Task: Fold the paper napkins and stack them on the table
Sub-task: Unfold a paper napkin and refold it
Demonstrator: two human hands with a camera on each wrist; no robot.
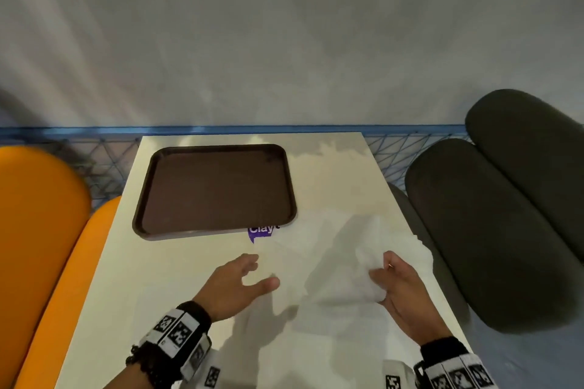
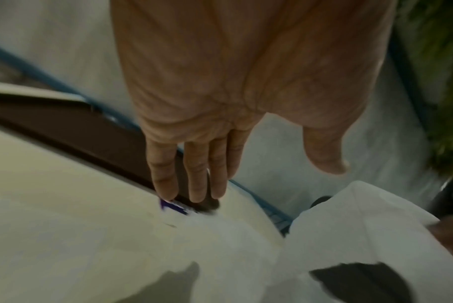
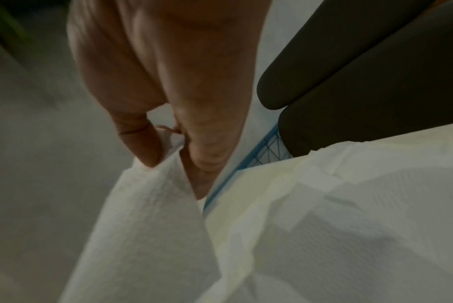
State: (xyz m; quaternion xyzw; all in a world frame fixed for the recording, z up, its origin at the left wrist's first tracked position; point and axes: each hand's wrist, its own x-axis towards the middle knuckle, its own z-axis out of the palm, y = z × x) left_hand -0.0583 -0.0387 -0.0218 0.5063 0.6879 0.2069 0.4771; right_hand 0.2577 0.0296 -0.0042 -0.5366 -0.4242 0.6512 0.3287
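Lifting napkin (image 1: pixel 363 265) by one edge off the table's (image 1: pixel 189 278) right side | right hand (image 1: pixel 403 290) pinches it, thumb against fingers | left hand (image 1: pixel 235 283) spread, empty, hovering beside | advice: catch opposite corner, align edges, then crease.

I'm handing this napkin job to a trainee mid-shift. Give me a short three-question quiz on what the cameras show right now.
1. True or false: the left hand grips a white paper napkin.
2. Which hand pinches the napkin: (a) the left, (b) the right hand, (c) both?
3. What lies on the far left part of the pale rectangular table?

Key:
1. False. Its fingers are spread and hold nothing.
2. (b). In the right wrist view, thumb and fingers pinch a lifted napkin edge.
3. A dark brown rectangular plastic tray with nothing on it, partly covering a purple sticker.
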